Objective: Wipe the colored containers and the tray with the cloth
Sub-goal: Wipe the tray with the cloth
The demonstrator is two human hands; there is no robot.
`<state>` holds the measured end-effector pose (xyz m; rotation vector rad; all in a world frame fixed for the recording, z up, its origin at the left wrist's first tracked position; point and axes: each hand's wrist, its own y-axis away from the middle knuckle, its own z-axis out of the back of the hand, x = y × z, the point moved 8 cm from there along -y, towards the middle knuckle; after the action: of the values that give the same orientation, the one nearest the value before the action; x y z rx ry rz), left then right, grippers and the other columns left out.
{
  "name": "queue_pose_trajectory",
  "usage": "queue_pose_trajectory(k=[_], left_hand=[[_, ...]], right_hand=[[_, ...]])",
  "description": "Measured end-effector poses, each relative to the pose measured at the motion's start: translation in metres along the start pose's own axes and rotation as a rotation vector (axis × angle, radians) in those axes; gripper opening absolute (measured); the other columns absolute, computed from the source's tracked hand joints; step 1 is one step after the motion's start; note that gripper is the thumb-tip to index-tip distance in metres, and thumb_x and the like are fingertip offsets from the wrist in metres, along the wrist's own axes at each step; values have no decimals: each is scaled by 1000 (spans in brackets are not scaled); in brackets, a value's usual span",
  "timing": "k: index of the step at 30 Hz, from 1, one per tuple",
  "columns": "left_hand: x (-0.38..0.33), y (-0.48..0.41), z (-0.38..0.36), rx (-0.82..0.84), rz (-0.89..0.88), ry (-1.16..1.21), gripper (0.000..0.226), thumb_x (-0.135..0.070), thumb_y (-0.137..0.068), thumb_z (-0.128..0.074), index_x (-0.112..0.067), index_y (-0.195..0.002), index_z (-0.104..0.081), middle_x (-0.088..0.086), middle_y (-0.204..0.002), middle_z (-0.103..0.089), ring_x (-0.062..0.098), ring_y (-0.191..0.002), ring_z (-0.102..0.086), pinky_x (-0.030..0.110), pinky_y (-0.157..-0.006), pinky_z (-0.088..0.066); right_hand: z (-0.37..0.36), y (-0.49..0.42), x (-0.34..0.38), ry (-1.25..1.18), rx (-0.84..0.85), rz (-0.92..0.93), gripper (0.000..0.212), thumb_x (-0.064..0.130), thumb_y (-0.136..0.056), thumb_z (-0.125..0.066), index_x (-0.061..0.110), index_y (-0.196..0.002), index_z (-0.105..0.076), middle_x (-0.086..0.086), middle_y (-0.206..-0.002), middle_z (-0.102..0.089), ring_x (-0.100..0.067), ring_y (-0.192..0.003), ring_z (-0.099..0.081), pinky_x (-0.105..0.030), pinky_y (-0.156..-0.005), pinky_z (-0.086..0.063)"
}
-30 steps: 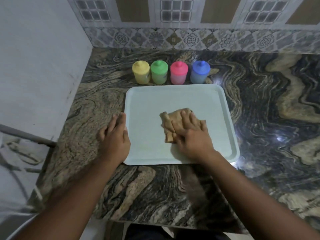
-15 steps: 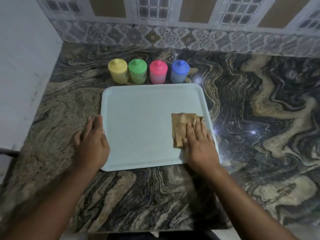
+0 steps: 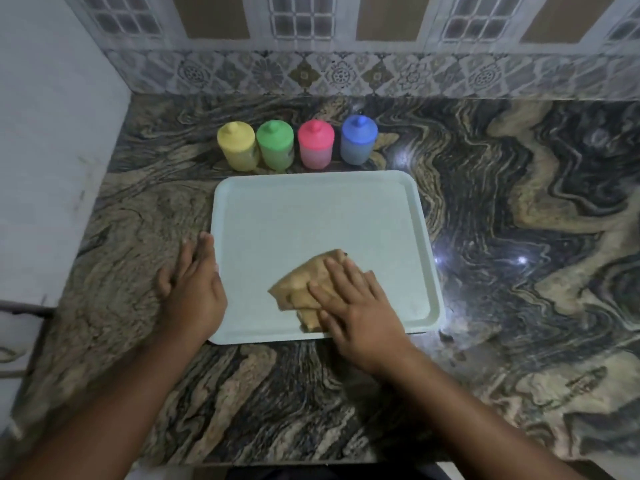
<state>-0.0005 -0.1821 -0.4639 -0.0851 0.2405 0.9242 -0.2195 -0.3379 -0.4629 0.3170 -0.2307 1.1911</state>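
- cloth (image 3: 304,289): tan, crumpled, it lies on the near part of the tray (image 3: 311,216), toward its right corner.
- right hand (image 3: 356,306): flat on the cloth, fingers straight and a little spread, pressing it on the tray.
- left hand (image 3: 194,289): open, fingers straight and together, on the bench (image 3: 519,202) against the left edge of the tray.
- yellow container (image 3: 238,145), green container (image 3: 276,144), pink container (image 3: 316,143), blue container (image 3: 357,139): in one row on the bench just behind the tray.
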Motion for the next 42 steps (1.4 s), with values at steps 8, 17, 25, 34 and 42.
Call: queue_pose_trajectory(k=[8, 17, 25, 34, 42], left_hand=[[0, 0, -1, 4, 24, -9, 62, -19, -96, -23, -18, -157, -18, 2, -164, -22, 13, -153, -7, 48, -116, -11], [-2, 1, 4, -9, 50, 29, 61, -10, -100, -35, -19, -157, -18, 2, -165, -19, 12, -153, -6, 50, -117, -9], [0, 1, 3, -25, 64, 36, 59, -10, -100, -34, -16, -157, -19, -1, -165, -18, 9, -153, -6, 47, -119, -9], [-2, 1, 6, -25, 66, 33, 61, -13, -99, -35, -20, -157, -17, 3, -165, -21, 12, -153, -6, 48, -119, -8], [-5, 2, 5, 9, 55, 17, 63, -13, -99, -35, -18, -158, -13, -1, -166, -15, 15, -154, -2, 50, -118, -5]], right_hand=[[36, -89, -60, 51, -26, -521, 63, 51, -101, -28, 35, -159, -10, -14, -168, 9, -37, -153, 11, -58, -121, 4], [2, -9, -4, -1, 28, 84, 56, 51, -97, -30, 42, -152, -35, 0, -168, -8, -24, -156, -2, -49, -123, -7], [29, -118, -38, 70, -28, -397, 61, 49, -100, -27, 36, -159, -14, -12, -168, 3, -34, -154, 7, -57, -120, 0], [-7, -20, 26, -29, 30, 42, 54, 51, -98, -32, 45, -151, -35, 2, -169, -8, -22, -156, -1, -49, -123, -7], [36, -78, -63, 29, 36, -543, 65, 56, -99, -31, 38, -158, -9, -12, -167, 13, -37, -153, 16, -61, -119, 3]])
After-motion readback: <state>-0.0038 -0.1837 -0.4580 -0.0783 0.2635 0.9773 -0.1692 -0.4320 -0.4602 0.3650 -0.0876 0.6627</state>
